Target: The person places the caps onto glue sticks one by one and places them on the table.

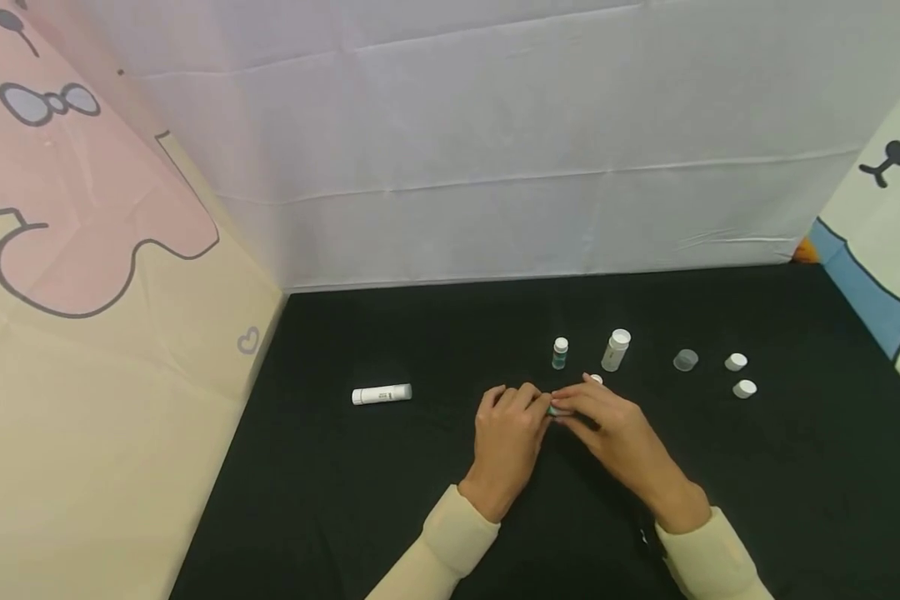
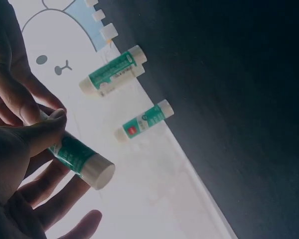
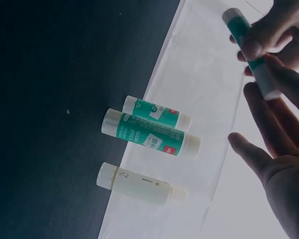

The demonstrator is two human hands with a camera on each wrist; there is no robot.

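Observation:
A green-labelled glue stick (image 3: 246,42) lies between both hands, tilted, its middle hidden by fingers. My left hand (image 1: 508,442) grips its green body, thumb pressed along the label in the left wrist view. At the stick's white end, my right hand (image 1: 622,433) pinches with its fingertips, other fingers spread out in the right wrist view. Just beyond the hands stand a small green glue stick (image 1: 560,354) and a larger glue stick (image 1: 616,350). Another glue stick's white top (image 1: 596,380) peeks out behind the right hand.
A white glue stick (image 1: 382,394) lies on its side at the left of the black table (image 1: 330,492). To the right are a translucent cap (image 1: 686,360), one white cap (image 1: 736,362) and another white cap (image 1: 745,389). A white cloth (image 1: 495,167) hangs behind the table.

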